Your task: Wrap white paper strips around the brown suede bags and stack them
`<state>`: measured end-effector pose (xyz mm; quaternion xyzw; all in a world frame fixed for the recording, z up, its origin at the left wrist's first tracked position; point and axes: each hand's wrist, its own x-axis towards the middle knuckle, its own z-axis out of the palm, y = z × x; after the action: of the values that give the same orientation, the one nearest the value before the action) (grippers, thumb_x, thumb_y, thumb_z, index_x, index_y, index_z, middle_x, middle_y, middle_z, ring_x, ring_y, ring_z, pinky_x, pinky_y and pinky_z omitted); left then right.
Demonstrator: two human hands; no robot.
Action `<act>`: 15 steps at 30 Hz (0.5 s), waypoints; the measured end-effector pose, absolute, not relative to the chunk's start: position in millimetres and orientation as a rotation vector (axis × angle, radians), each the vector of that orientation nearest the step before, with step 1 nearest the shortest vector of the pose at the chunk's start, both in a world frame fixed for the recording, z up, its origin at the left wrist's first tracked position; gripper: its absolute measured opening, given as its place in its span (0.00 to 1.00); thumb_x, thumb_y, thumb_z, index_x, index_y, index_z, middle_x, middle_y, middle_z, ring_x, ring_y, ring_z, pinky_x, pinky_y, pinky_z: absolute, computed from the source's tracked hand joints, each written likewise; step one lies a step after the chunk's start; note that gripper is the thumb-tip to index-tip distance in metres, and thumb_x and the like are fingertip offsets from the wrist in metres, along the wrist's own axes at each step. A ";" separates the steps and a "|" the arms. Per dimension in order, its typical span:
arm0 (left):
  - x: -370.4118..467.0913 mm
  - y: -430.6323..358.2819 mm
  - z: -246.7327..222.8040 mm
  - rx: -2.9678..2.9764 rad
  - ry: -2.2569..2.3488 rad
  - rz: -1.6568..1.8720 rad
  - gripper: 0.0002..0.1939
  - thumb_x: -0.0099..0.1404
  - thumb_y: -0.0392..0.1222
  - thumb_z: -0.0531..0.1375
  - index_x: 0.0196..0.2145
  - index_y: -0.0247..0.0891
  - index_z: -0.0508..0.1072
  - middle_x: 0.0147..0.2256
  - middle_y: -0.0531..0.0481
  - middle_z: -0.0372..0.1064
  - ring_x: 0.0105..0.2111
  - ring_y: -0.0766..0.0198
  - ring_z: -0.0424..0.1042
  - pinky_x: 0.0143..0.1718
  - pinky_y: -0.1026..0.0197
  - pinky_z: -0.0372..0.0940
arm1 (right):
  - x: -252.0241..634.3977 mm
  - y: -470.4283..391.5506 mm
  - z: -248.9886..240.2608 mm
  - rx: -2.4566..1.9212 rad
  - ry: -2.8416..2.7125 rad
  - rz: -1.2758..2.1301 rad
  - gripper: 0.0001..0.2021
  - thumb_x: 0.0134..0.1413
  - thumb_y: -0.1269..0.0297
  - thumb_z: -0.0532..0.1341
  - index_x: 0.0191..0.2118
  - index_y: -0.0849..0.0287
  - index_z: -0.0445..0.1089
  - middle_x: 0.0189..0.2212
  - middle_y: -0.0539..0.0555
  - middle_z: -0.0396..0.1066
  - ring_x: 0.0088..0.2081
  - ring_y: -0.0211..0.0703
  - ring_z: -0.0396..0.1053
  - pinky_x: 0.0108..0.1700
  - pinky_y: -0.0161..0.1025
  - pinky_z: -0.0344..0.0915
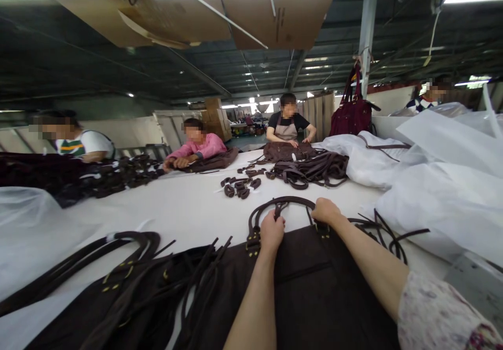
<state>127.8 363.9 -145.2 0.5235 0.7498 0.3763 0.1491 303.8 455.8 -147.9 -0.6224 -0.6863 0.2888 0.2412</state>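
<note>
A dark brown handbag [314, 287] lies flat on the table before me, its arched handles [291, 199] pointing away. My right hand [325, 211] is closed around the right side of the handles, just above the brass-coloured rivets. Inside the arch, my left hand [272, 229] is closed on a short dark strap [279, 209] that sticks up past the fingers. Its lower end is hidden by the hand. To the left lies a second dark bag [129, 292] with rolled handles [118, 245] and loose straps.
Coiled straps [239, 185] and a strap pile [310, 169] lie across the white table [188, 208]. White plastic wrapping [444, 193] is heaped at right. Several people work around the table, one in a pink top [208, 148]. A maroon bag [353, 111] hangs on a post.
</note>
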 end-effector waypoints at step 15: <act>159.9 365.6 -145.9 1.634 1.736 1.240 0.15 0.68 0.48 0.56 0.48 0.37 0.69 0.46 0.45 0.68 0.40 0.61 0.70 0.41 0.54 0.69 | 323.3 416.5 -112.4 -0.423 -1.906 1.281 0.19 0.51 0.63 0.62 0.50 0.60 0.69 0.44 0.53 0.73 0.46 0.45 0.70 0.51 0.41 0.64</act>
<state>159.9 365.6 -145.9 0.5925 0.6295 0.4494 0.2252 323.3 416.5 -112.4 -0.1668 -0.7509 0.5046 0.3921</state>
